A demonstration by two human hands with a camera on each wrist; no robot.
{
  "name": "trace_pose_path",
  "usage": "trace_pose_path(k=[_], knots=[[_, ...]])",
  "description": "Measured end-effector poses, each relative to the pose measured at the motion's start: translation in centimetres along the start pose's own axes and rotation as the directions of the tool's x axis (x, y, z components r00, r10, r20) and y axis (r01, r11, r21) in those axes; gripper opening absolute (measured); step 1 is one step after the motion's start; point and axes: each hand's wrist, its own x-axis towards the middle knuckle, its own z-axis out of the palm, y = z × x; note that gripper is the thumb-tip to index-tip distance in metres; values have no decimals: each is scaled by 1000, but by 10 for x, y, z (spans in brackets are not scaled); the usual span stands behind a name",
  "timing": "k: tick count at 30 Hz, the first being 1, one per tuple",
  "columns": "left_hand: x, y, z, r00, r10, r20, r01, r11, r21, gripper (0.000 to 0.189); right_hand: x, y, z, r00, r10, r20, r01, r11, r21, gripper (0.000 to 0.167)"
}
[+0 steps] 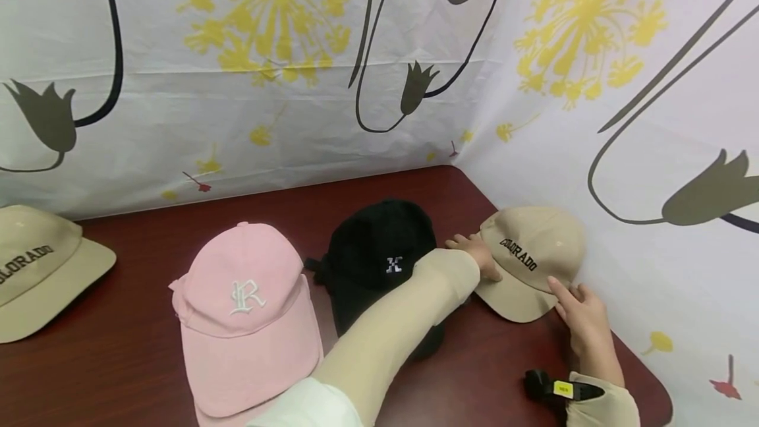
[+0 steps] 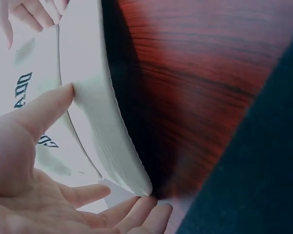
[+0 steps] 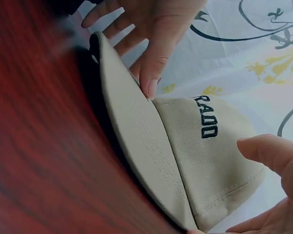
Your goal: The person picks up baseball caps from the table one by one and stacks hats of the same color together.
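In the head view, the beige cap (image 1: 536,236) with COLORADO lettering lies on the bench (image 1: 133,354), between the left grip (image 1: 481,259) and the right grip (image 1: 584,321), which touch it from opposite sides. The black cap (image 1: 370,236) is just left of the left grip, partly covered by that arm's sleeve (image 1: 391,318); the pink cap (image 1: 243,252) lies farther left, and another cap (image 1: 35,249) with similar lettering lies well apart from both grips at the far left. Patterned cloth (image 1: 403,25) hangs behind and to the right. In the left wrist view, the left grip is loosely open, thumb on the brim by the seam, fingers extended around the brim's end. In the right wrist view, the right grip is wide open beside the crown, its thumb at the crown's front; whether it presses there, I cannot tell.
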Motion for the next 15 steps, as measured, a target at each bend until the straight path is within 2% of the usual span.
trace_pose_path(k=[4,9,11,15], knots=[[3,-11,-4,1000,7,-1,-7,999,-32,92,7,0,2,1000,7,-1,-7,993,116,92],[6,-25,-13,998,57,2,-57,997,-43,98,14,1,4,1000,-16,9,13,971,239,86],[6,-28,-16,998,65,-4,-65,997,-42,99,17,0,4,1000,-28,-1,28,969,245,82],[7,-28,-18,997,62,-42,-65,995,-80,100,21,0,5,998,-45,-53,54,980,190,76]])
